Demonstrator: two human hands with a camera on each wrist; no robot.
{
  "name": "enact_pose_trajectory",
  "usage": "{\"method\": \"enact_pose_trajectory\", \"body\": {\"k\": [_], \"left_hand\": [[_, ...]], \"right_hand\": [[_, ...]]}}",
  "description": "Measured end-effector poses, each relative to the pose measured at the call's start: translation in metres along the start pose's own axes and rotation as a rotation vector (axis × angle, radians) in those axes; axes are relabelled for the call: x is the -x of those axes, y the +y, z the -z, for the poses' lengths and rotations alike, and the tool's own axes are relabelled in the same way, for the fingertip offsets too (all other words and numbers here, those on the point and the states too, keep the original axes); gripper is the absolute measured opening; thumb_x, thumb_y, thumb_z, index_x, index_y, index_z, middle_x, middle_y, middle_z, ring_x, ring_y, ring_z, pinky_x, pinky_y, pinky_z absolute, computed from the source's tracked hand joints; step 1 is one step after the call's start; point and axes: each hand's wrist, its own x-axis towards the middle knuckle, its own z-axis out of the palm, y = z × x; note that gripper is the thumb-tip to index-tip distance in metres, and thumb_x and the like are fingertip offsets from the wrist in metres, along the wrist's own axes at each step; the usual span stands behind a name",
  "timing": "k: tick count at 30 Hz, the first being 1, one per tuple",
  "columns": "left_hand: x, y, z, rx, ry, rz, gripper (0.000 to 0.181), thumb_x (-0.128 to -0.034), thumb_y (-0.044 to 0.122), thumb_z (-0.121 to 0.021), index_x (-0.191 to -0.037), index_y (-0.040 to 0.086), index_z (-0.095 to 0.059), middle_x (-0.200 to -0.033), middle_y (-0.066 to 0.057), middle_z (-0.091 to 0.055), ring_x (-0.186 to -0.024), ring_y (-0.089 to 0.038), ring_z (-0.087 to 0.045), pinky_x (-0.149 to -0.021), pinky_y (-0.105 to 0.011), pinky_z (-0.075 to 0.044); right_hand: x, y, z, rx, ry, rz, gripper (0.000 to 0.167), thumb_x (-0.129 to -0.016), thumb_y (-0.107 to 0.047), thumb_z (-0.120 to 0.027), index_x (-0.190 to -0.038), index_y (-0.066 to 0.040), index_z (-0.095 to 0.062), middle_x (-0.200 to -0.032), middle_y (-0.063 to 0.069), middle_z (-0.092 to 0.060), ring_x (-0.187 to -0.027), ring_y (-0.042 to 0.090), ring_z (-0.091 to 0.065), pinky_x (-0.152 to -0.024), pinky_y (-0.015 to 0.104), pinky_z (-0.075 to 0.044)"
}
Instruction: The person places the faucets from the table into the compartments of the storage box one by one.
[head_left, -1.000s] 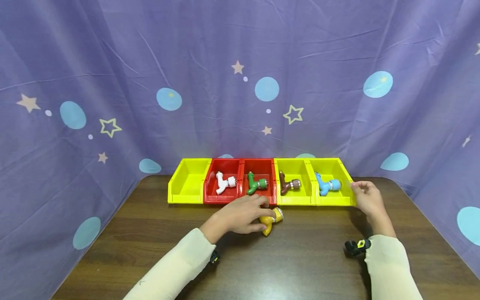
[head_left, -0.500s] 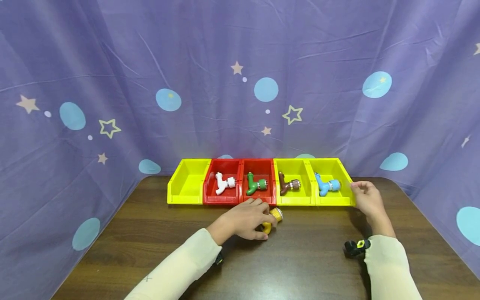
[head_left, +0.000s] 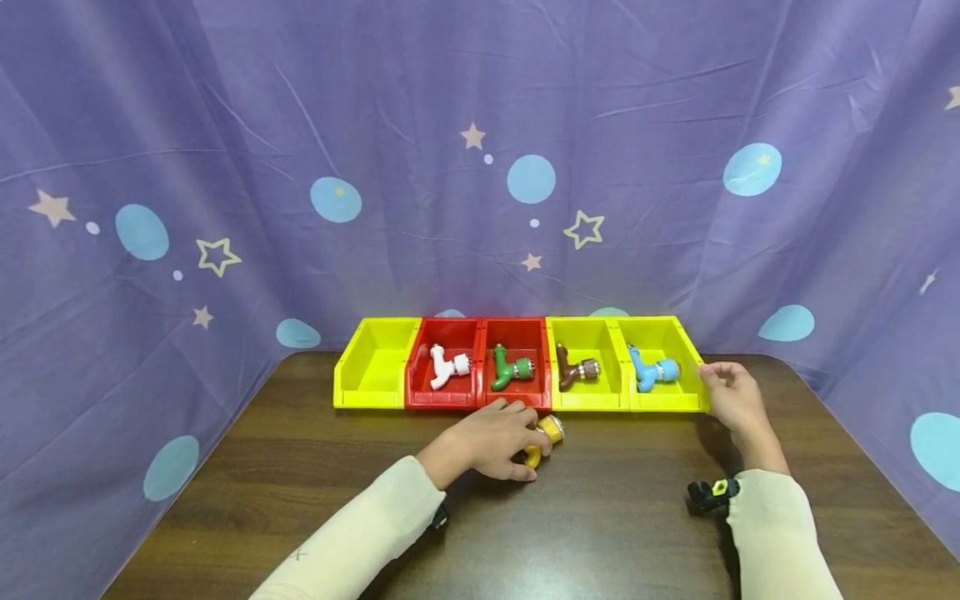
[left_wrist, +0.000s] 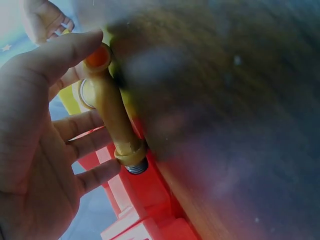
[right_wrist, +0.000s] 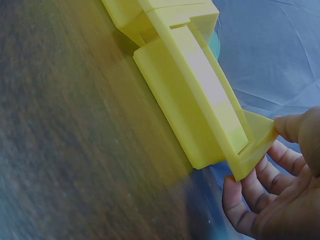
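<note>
In the head view my left hand (head_left: 491, 440) is over a yellow tap (head_left: 551, 429) on the table, in front of the red bins. The left wrist view has my thumb at the tap's spout end and my fingers along its other side, gripping the tap (left_wrist: 112, 107); its threaded end points away. Far right, my right hand (head_left: 738, 406) pinches the side edge of the end yellow bin (head_left: 667, 403). From the right wrist, thumb and fingers lie on either side of that bin's corner (right_wrist: 255, 142).
Left of that bin stand a yellow bin with a brown tap (head_left: 570, 375), red bins with a green tap (head_left: 510, 375) and a white tap (head_left: 442, 372), and a leftmost yellow bin (head_left: 378, 367). A blue tap (head_left: 648, 372) lies in the end bin. A purple curtain (head_left: 420, 250) hangs behind.
My left hand has shifted slightly right and its fingers have come round the yellow tap, which is now more covered. My right hand stays on the bin edge.
</note>
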Motion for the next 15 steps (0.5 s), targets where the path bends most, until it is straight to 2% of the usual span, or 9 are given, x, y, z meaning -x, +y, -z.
{"method": "enact_pose_trajectory", "body": {"k": [10, 15], "left_hand": [[0.003, 0.006, 0.003, -0.045, 0.032, -0.100, 0.031, -0.0926, 0.054, -0.070, -0.120, 0.041, -0.064, -0.116, 0.007, -0.052, -0.110, -0.014, -0.048, -0.091, -0.036, -0.041], [0.006, 0.009, 0.011, -0.078, 0.042, -0.112, 0.032, -0.0923, 0.056, -0.069, -0.120, 0.041, -0.064, -0.114, 0.009, -0.051, -0.108, -0.013, -0.046, -0.088, -0.033, -0.038]], "right_hand": [[0.000, 0.000, 0.001, 0.006, 0.009, 0.001, 0.048, -0.110, -0.036, -0.042, -0.137, 0.003, -0.044, -0.123, 0.026, -0.053, -0.089, 0.022, -0.057, -0.066, 0.027, -0.053], [0.001, -0.001, 0.000, 0.004, -0.001, -0.005, 0.047, -0.110, -0.036, -0.041, -0.137, 0.003, -0.045, -0.126, 0.026, -0.051, -0.092, 0.024, -0.056, -0.067, 0.027, -0.053]]}}
